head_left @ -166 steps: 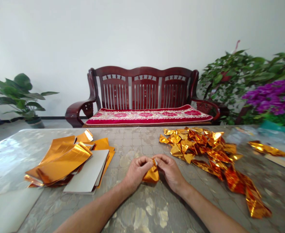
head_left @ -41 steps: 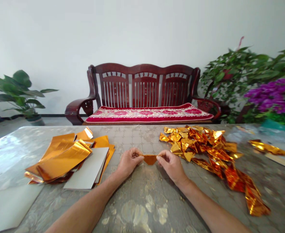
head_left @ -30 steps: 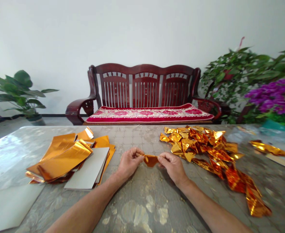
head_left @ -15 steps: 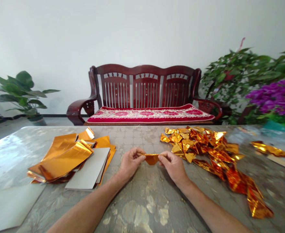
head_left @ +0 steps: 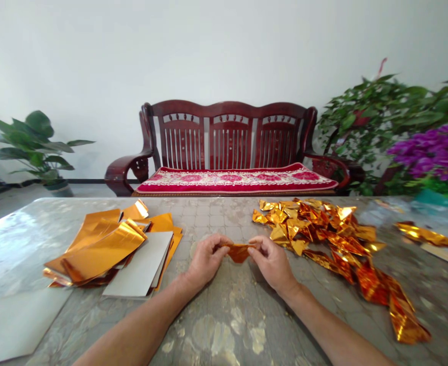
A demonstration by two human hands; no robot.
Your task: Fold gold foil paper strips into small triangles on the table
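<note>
A small folded piece of gold foil paper (head_left: 239, 251) is held just above the table (head_left: 227, 325), stretched between my two hands. My left hand (head_left: 205, 260) pinches its left end with thumb and fingers closed. Its right end is pinched the same way by my right hand (head_left: 270, 262). A stack of flat gold foil sheets (head_left: 102, 244), some lying silver side up, sits to the left of my left hand. To the right of my right hand a heap of folded gold foil pieces (head_left: 330, 236) spreads toward the near right edge.
A gold strip on a flat board (head_left: 427, 235) lies at the far right. A pale sheet (head_left: 10, 325) rests at the near left corner. Behind the table stand a dark wooden bench with a red cushion (head_left: 227, 152), a potted plant (head_left: 33, 145) and purple flowers (head_left: 433, 152).
The foil piece went from a larger wedge under both hands to a small folded shape stretched between pinched fingertips. In the last second the hands moved slightly closer together.
</note>
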